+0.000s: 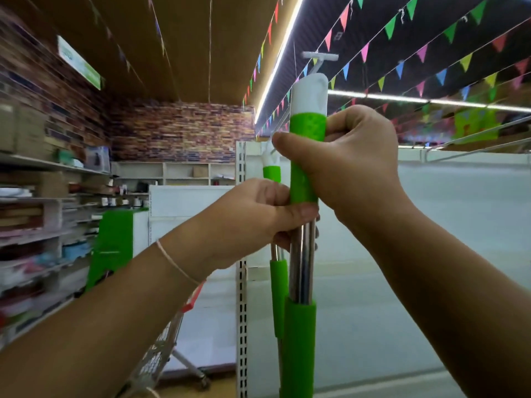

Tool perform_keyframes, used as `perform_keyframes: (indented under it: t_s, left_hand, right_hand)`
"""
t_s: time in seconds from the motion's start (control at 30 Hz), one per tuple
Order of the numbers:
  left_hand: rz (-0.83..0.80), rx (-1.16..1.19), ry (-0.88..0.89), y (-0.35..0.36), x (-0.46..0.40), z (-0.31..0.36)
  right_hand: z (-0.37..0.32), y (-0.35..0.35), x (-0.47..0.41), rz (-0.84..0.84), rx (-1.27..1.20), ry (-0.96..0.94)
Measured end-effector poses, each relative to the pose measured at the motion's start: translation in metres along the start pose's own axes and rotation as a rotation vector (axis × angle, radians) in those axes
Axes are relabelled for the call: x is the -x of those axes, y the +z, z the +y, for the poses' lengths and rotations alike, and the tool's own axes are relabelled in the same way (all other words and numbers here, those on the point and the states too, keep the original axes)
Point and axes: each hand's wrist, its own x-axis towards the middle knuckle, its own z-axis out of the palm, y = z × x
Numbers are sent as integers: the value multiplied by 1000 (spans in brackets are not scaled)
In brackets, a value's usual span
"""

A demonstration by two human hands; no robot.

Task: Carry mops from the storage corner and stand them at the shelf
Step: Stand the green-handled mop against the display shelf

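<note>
While both hands, left (258, 208) and right (344, 159), grip the upright green-and-white steel-shafted mops (307, 156), the white metal shelf (431, 225) is reached; standing them remains.

Both forearms are bare with no sleeve in view, the left hand (258, 214) wearing only a thin, pale string-like band around the wrist (a single loop, lying slightly slanted), while the right hand (350, 165) carries nothing visible.
</note>
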Motion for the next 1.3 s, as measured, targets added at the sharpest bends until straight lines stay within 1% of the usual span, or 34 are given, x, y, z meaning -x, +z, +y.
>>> perform_keyframes:
  t_s: [0.2, 0.37, 0.5, 0.67, 0.97, 1.3]
  left_hand:
    - [-63, 44, -40, -4, -2, 5]
    - [-98, 37, -54, -2, -4, 5]
    - [-76, 36, -74, 0, -9, 0]
    - [-36, 15, -101, -6, -15, -12]
    - [-103, 33, -76, -14, -21, -15]
    - [-181, 157, -26, -25, -29, -21]
  right_hand:
    - [-2, 1, -1, 21, 24, -16]
    - [1, 0, 1, 26, 47, -18]
    - [5, -2, 0, 23, 54, 10]
    - [11, 8, -2, -20, 82, 31]
    - [11, 10, -5, -15, 108, 3]
    - [7, 12, -12, -15, 264, -81]
